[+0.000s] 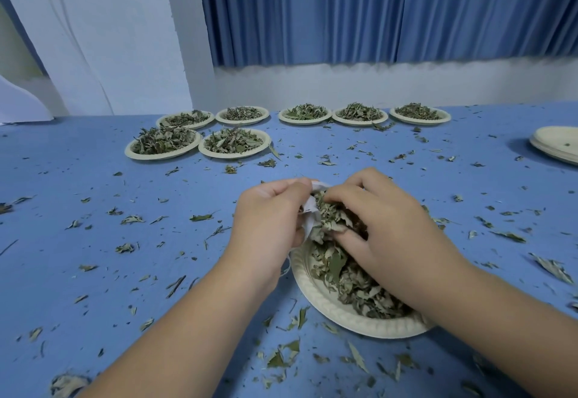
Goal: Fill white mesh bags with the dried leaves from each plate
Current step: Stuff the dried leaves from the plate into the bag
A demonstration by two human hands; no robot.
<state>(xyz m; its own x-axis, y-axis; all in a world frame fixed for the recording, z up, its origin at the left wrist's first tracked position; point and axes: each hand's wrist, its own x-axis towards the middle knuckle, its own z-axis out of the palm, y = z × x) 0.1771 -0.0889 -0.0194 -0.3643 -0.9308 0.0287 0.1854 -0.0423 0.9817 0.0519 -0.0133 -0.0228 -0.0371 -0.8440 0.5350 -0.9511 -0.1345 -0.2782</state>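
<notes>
A cream paper plate [328,310] heaped with dried leaves [353,285] lies on the blue table right in front of me. Just above its far edge, my left hand [269,222] grips the rim of a white mesh bag [309,210], most of which is hidden behind both hands. My right hand [384,225] has its fingers curled round a clump of dried leaves at the bag's mouth.
Several more plates of dried leaves [233,142] stand in two rows at the back of the table. A stack of bare plates [556,144] sits at the right edge. Loose leaf scraps [281,357] litter the blue tabletop [93,241]. Blue curtains hang behind.
</notes>
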